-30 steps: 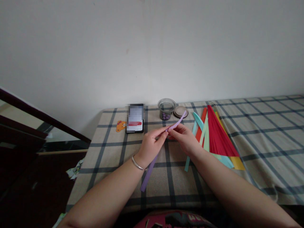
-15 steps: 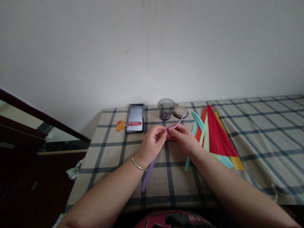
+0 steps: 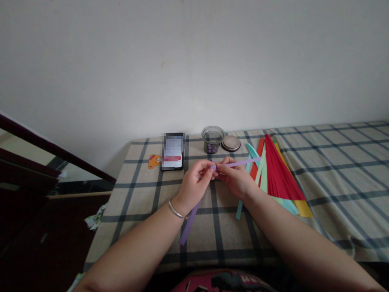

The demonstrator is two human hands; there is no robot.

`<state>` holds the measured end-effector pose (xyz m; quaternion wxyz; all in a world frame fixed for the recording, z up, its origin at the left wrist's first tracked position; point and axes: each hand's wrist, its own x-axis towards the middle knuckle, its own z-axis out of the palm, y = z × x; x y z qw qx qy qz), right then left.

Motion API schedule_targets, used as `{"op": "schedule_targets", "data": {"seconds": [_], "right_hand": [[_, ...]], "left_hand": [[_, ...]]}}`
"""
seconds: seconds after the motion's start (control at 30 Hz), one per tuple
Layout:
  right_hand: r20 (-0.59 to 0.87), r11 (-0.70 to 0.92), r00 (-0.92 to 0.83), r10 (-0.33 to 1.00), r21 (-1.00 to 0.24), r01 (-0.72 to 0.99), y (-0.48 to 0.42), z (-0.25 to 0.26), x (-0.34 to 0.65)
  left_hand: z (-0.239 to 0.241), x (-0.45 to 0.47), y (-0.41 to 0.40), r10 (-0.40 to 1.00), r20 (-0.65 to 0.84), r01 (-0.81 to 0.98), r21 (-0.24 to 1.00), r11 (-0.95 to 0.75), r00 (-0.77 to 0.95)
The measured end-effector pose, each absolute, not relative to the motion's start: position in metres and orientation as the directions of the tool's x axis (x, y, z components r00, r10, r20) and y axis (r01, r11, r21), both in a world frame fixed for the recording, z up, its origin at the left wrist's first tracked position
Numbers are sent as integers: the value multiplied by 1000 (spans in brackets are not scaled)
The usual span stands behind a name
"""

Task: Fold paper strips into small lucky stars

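Observation:
Both my hands meet above the checked cloth and pinch one long purple paper strip (image 3: pixel 188 224). My left hand (image 3: pixel 194 185), with a silver bangle at the wrist, is closed on the strip near its fold. My right hand (image 3: pixel 235 180) is closed on it too, fingertips touching the left ones. One end of the strip sticks out to the right over the other strips. The other end hangs down past my left wrist toward the table's near edge.
A fan of red, orange, green, teal and yellow paper strips (image 3: pixel 278 174) lies right of my hands. Behind them stand a small clear cup (image 3: pixel 212 140) with purple bits, its round lid (image 3: pixel 231 143), a phone (image 3: pixel 173 151) and an orange bear sticker (image 3: pixel 154 161). The table's left edge (image 3: pixel 103 227) drops to a dark floor.
The strip's upper end has swung from pointing up toward the lid to lying level, pointing right. My fingers have closed tighter around the fold. My arms have stayed put.

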<state>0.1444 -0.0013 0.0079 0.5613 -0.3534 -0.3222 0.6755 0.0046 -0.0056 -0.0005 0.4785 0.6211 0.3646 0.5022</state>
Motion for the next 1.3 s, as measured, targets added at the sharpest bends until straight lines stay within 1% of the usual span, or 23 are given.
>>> {"op": "schedule_targets", "data": {"seconds": [0.2,0.43,0.67,0.83,1.1,1.2,1.3], "right_hand": [[-120,-183,-149,981,-818,-545,-1,8,145],[-89,-209,-232,969,-799,-564,-1,6,146],[-102,-206,-214,971,-813,-544,0,5,148],[-99,-206,-222,970,-818,-537,0,5,147],[-39,-191,-282,959,-824,-534,-1,6,146],[-21,-168,-277,961,-840,-517,-2,7,146],[9,-136,-274,962,-852,-505,-2,8,145]], "left_hand": [[2,5,-6,931,272,-49,962,-268,242],[8,5,-6,933,251,-151,964,-218,259],[5,4,-6,939,281,-65,960,-274,199],[5,4,-6,932,285,-91,958,-271,224],[9,5,-5,935,215,-232,961,-151,282],[7,5,-5,948,161,-254,963,-90,276],[4,5,-4,954,134,-248,967,-66,269]]}}
